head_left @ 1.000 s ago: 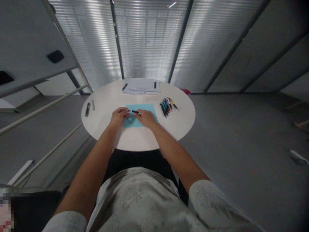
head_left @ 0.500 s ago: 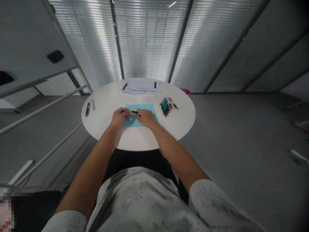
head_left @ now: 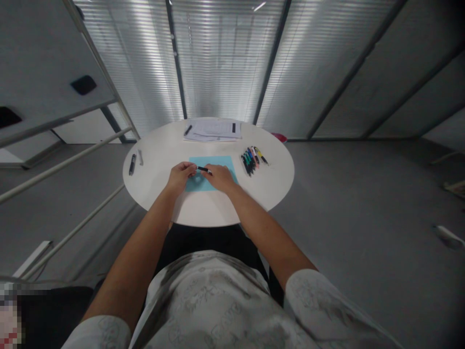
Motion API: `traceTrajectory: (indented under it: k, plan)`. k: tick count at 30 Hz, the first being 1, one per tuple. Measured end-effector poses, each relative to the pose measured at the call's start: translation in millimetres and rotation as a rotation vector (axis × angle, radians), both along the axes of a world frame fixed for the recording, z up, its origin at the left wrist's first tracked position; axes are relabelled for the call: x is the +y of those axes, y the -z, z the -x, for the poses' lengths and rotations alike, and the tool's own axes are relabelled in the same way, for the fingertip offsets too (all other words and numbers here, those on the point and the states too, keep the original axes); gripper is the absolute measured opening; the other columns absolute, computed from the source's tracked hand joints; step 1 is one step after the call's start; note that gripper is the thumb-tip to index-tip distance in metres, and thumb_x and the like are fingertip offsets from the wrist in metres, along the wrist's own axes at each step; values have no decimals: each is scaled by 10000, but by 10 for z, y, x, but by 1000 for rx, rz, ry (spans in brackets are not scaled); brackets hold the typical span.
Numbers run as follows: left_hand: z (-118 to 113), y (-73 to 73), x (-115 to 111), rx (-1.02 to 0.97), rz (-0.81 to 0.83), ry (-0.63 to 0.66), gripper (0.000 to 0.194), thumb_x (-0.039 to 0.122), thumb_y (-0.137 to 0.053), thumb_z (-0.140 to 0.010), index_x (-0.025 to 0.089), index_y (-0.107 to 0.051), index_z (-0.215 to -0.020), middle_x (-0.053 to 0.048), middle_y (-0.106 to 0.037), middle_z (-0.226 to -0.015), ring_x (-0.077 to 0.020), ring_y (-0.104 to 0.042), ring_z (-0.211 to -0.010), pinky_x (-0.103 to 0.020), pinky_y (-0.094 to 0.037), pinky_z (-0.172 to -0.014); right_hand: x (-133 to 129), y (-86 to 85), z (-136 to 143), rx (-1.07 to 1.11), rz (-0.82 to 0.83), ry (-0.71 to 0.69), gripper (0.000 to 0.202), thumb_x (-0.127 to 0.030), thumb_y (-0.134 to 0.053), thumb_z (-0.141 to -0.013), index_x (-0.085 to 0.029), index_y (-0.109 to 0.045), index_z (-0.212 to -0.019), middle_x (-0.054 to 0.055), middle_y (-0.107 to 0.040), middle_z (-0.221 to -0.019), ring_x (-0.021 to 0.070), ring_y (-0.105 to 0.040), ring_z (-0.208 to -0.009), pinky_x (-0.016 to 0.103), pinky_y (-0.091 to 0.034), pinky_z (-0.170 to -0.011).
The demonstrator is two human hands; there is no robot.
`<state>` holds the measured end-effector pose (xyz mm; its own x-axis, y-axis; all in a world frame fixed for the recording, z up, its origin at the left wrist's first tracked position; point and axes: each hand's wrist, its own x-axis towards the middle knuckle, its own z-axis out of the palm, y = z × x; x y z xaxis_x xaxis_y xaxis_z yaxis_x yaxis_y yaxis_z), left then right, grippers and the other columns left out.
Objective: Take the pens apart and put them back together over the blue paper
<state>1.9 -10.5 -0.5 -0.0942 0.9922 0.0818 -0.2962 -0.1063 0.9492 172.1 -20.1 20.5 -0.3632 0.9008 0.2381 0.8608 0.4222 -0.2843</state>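
A slim black pen (head_left: 203, 169) with a pale tip spans the gap between my two hands. The fingers of my left hand (head_left: 180, 175) are pinched at its left end. At its other end, my right hand (head_left: 220, 176) has its fingers closed round the barrel. Both hands are over a light blue sheet (head_left: 211, 160) on the round white table (head_left: 207, 211). My fingers cover parts of the pen's ends.
Several pens and markers (head_left: 250, 160) lie side by side on the right. Stacked papers (head_left: 212, 130) with dark items on top are at the back. A dark pen (head_left: 132, 165) and a white piece (head_left: 140, 157) lie at the left edge. Metal rails (head_left: 65, 165) stand left.
Almost nothing differs. Both hands keep the same place on the pen, and the view has shifted very slightly.
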Motion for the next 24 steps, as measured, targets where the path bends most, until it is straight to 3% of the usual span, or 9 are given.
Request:
traceTrajectory:
  k: [10, 16, 24]
  plan:
    - [28, 20, 2, 3, -24, 67, 145, 170, -805, -643, 153, -698, -739, -34, -607, -658, -111, -545, -594, -273, -465, -606, -8, 4, 6, 73, 57, -42, 407, -508, -344, -1002, -259, -638, -1133, 35, -713, -1053, 176, -626, -958, 252, -375, -750]
    - [34, 66, 31, -10, -48, 28, 177, 256, -810, -667, 168, -691, -764, -44, -645, -723, -107, -559, -601, -268, -474, -608, 20, 37, 3, 72, 54, -33, 431, -519, -326, -1002, -249, -638, -1124, 47, -710, -1031, 178, -622, -912, 253, -369, -724]
    - [16, 36, 8, 26, -16, 23, 155, 185, -798, -644, 164, -666, -723, -35, -615, -664, -118, -557, -608, -272, -465, -615, 34, 48, -3, 69, 51, -41, 440, -534, -324, -997, -251, -641, -1111, 45, -714, -992, 176, -622, -876, 256, -363, -709]
